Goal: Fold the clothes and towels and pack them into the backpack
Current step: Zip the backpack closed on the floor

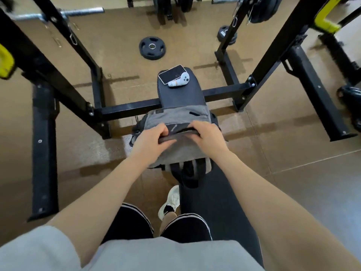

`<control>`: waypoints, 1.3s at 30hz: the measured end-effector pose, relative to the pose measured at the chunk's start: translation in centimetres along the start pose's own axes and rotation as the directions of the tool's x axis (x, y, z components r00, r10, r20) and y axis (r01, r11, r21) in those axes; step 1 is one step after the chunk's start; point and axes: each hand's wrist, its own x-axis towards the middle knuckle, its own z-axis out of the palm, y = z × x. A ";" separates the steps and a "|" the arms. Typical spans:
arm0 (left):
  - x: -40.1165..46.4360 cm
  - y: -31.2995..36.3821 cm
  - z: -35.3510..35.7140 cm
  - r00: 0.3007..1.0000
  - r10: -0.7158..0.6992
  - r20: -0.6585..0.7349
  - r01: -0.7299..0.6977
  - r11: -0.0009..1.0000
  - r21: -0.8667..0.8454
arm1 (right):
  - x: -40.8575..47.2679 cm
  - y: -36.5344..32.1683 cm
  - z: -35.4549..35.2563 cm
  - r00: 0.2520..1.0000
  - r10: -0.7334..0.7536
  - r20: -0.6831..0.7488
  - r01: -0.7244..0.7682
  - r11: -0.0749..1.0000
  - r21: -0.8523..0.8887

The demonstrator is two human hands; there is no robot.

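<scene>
A grey backpack [175, 118] with black trim lies on the black weight bench [218, 202] in front of me, its straps pointing toward my legs. My left hand [151, 140] grips the near edge of the bag's top opening on the left side. My right hand [208, 136] holds the same dark zipper edge on the right. The opening between my hands is only a narrow dark slit. No clothes or towels show outside the bag; its contents are hidden.
A phone [170, 75] and a small white plush toy [180, 81] rest on the bench's far end. Black rack uprights [82, 55] and a crossbar [132, 109] flank the bench. A weight plate [152, 47] lies on the brown floor beyond.
</scene>
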 end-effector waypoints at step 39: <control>-10.5 -29.8 9.6 0.842 -0.514 -0.164 0.535 0.835 0.127 | -2.5 -4.6 37.1 0.871 0.351 0.345 -0.430 0.883 0.188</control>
